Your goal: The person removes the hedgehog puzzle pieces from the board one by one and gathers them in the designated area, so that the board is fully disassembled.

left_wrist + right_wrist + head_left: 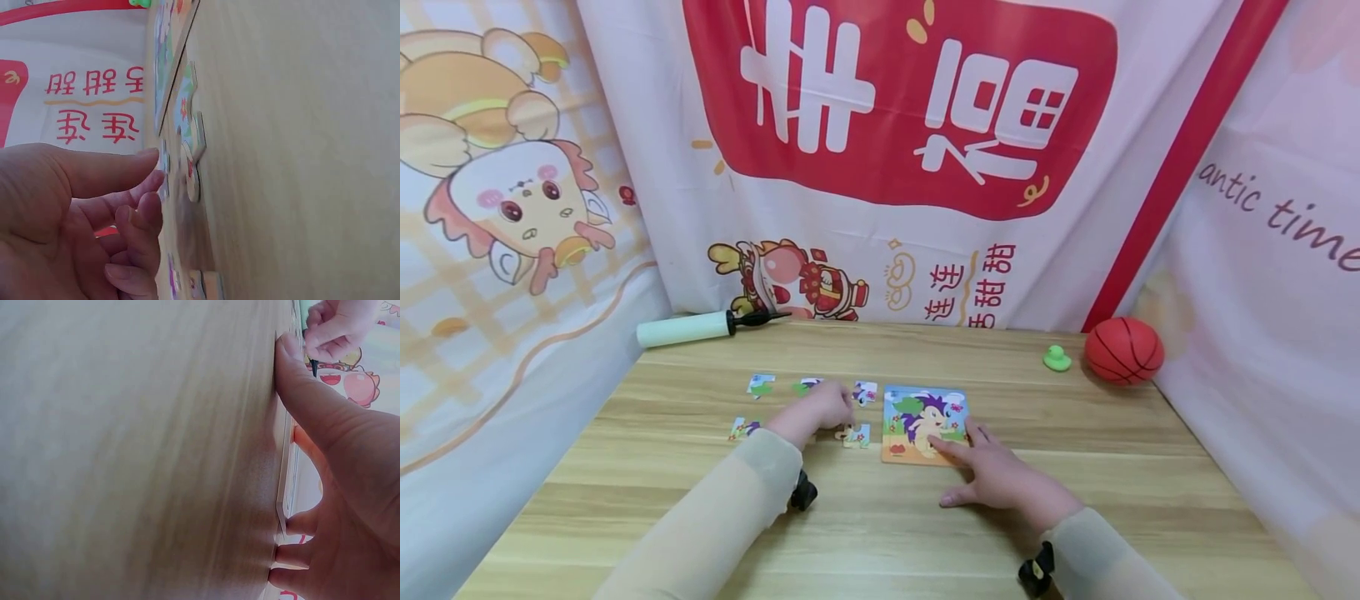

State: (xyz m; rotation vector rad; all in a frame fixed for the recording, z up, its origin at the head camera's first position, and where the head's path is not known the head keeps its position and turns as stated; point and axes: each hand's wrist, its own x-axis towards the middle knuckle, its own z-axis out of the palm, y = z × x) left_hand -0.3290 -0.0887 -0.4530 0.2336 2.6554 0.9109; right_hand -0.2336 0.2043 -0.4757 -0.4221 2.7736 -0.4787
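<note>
A square puzzle board [901,450] with a purple-spined hedgehog picture lies in the middle of the table. My right hand [1000,473] rests at its lower right, fingers spread, one fingertip on the picture and the thumb down on the wood. Over the loose pieces left of the board is my left hand [823,408], its fingers loosely bent. In the left wrist view nothing shows between its thumb and fingers. A piece with a flower [857,436] lies just below and right of that hand. Another piece [866,392] is beyond it, near the board.
More puzzle pieces lie at the left, among them a blue-and-green one [762,383] and a purple one [741,428]. A pale hand pump [685,330] is at the back left. At the back right sit a green toy duck [1057,359] and a red ball [1123,351].
</note>
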